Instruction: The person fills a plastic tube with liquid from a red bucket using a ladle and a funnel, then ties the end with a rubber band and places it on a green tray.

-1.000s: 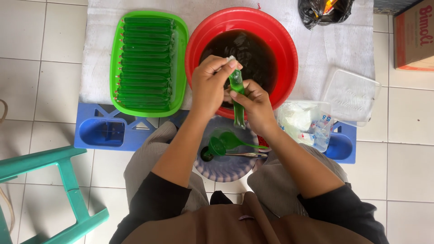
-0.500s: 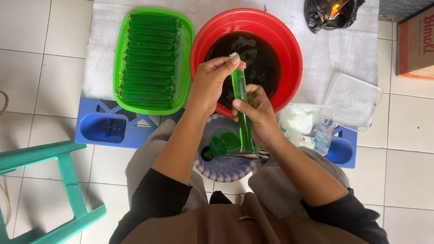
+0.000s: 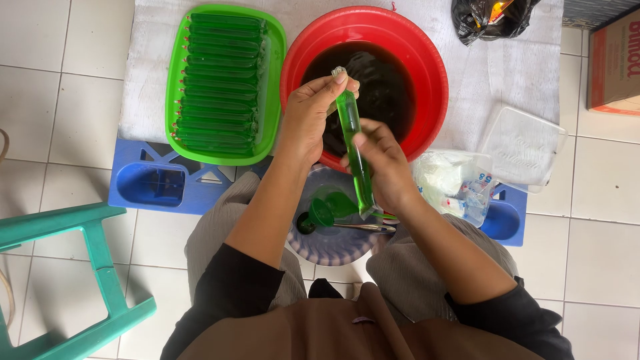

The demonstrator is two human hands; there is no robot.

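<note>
A long thin plastic tube of green liquid (image 3: 352, 140) stands nearly upright between both hands. My left hand (image 3: 313, 113) pinches its top end over the red basin (image 3: 433, 73) of dark liquid. Lower down, my right hand (image 3: 383, 167) wraps around the tube. Beneath the hands a patterned plate (image 3: 327, 243) on my lap carries a small green funnel (image 3: 323, 213) and a metal utensil (image 3: 363, 227). A green tray (image 3: 270, 87) at the left holds several filled green tubes laid in rows.
Basin and tray rest on a white cloth (image 3: 513, 67) over a blue crate (image 3: 150, 183). A clear lid (image 3: 523, 150) and a bag of plastic wrappers (image 3: 453, 183) lie at the right. Black bag (image 3: 490, 17), cardboard box (image 3: 613, 63), teal stool (image 3: 80, 280).
The green tube has been raised and stretched straighter between the hands. My left hand has risen toward the basin with the tube's top, and my right hand has slid down it.
</note>
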